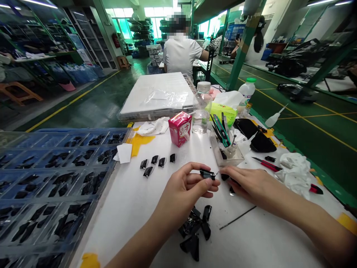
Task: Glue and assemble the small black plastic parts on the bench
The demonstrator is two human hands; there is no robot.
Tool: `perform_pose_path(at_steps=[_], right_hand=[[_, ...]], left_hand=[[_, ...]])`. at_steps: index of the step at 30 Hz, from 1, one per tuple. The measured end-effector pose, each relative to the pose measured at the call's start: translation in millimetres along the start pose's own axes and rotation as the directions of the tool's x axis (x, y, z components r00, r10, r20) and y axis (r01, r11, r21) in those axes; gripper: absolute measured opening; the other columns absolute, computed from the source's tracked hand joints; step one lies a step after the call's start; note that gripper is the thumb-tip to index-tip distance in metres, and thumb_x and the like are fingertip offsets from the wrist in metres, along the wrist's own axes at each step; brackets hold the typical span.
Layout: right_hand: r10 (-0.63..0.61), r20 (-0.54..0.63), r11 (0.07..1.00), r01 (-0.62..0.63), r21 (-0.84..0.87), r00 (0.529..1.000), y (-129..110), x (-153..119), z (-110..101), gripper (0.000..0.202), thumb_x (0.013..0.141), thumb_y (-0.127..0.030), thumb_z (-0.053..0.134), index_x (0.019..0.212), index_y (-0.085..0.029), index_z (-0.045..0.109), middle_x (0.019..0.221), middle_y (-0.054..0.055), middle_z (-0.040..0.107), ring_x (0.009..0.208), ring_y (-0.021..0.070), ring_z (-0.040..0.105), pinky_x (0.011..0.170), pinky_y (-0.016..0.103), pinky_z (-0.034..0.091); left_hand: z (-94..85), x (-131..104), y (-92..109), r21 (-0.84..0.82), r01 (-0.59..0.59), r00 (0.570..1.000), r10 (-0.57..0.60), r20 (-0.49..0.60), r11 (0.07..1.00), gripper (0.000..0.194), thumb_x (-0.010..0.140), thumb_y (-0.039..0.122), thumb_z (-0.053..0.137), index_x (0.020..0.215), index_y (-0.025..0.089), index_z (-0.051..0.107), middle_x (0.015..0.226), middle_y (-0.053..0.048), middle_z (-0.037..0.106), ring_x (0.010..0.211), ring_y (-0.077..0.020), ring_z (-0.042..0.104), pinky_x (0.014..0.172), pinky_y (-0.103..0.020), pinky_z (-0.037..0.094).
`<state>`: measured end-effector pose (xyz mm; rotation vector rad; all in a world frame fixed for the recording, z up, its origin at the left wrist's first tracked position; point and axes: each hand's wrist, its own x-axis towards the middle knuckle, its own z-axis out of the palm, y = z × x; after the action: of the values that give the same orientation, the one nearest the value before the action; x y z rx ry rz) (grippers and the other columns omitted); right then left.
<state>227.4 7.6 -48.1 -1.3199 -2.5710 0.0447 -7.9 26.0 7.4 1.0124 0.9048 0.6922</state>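
My left hand (189, 184) pinches a small glossy black part (207, 174) between thumb and fingers, above the white tabletop (134, 216). Just right of it, my right hand (237, 180) is closed, its fingertips close to the part's right end; what they grip is too small to make out. Below my left hand lies a pile of similar black parts (191, 245). Several small black pieces with clear film (162, 162) are set out to the left. A thin dark rod (237, 217) lies below my right hand.
Blue compartment trays (55, 197) of black parts fill the left. Behind my hands stand a red box (180, 129), a clear bottle (202, 108) and a tool tray (228, 158). Crumpled white tissue (294, 171) and a red knife (267, 163) lie right. A person (181, 56) sits ahead.
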Motion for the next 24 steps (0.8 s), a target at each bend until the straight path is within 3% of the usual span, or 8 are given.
perform_pose_path(at_steps=[4,9,13,16,19,24], right_hand=[[-0.017,-0.013,1.000,0.016,-0.026,1.000,2,-2,-2,0.026,0.093,-0.015,0.042,0.117,-0.021,0.050,0.102,0.006,0.071,0.070,0.0179,0.069,0.048,0.026,0.043],[-0.033,-0.093,0.998,0.027,-0.061,0.995,3,4,6,0.016,0.095,-0.017,0.043,0.105,-0.018,0.055,0.086,0.004,0.070,0.058,0.0152,0.064,0.045,0.026,0.037],[-0.025,-0.195,0.997,0.012,-0.070,0.981,-2,7,3,0.013,0.098,-0.019,0.042,0.096,-0.018,0.055,0.094,0.006,0.067,0.055,0.0112,0.059,0.045,0.024,0.037],[-0.010,-0.304,0.999,0.019,0.027,0.953,-17,3,-16,0.010,0.096,-0.016,0.047,0.101,-0.018,0.056,0.095,0.006,0.062,0.067,0.0102,0.060,0.053,0.021,0.044],[0.022,-0.440,0.983,0.062,0.174,0.898,-37,-4,-40,0.017,0.093,-0.009,0.052,0.105,-0.018,0.059,0.085,0.004,0.056,0.071,0.0106,0.060,0.059,0.020,0.048],[-0.058,-0.431,0.983,0.127,0.132,0.900,-50,-6,-55,0.018,0.095,-0.009,0.048,0.102,-0.020,0.061,0.076,0.001,0.054,0.060,0.0083,0.058,0.054,0.019,0.047]], left_hand=[[0.2,0,-1,-0.017,-0.023,1.000,0.023,0.012,1.000,0.020,0.086,0.023,0.069,0.102,0.015,0.059,0.080,-0.004,0.077,0.087,-0.0165,0.073,0.073,-0.021,0.057],[4.0,-3,-2,-0.020,-0.096,0.995,0.096,0.014,0.995,0.015,0.090,0.022,0.064,0.103,0.016,0.060,0.080,-0.002,0.077,0.091,-0.0157,0.072,0.075,-0.020,0.058],[6.5,-7,-7,0.133,-0.213,0.976,0.218,-0.027,0.968,0.014,0.090,0.022,0.062,0.103,0.017,0.061,0.085,-0.002,0.077,0.088,-0.0152,0.073,0.074,-0.019,0.059],[6.5,-9,-11,0.333,-0.346,0.929,0.371,-0.012,0.877,0.016,0.088,0.019,0.063,0.104,0.018,0.062,0.088,-0.001,0.077,0.084,-0.0128,0.074,0.071,-0.014,0.058],[6.3,-10,-13,0.464,-0.487,0.844,0.535,0.032,0.740,0.021,0.085,0.010,0.064,0.105,0.015,0.063,0.089,-0.001,0.077,0.083,-0.0098,0.074,0.074,-0.009,0.056],[7.8,-11,-15,0.540,-0.608,0.743,0.656,0.129,0.582,0.023,0.081,0.002,0.065,0.103,0.010,0.064,0.086,-0.001,0.078,0.079,-0.0063,0.074,0.072,-0.001,0.051]])
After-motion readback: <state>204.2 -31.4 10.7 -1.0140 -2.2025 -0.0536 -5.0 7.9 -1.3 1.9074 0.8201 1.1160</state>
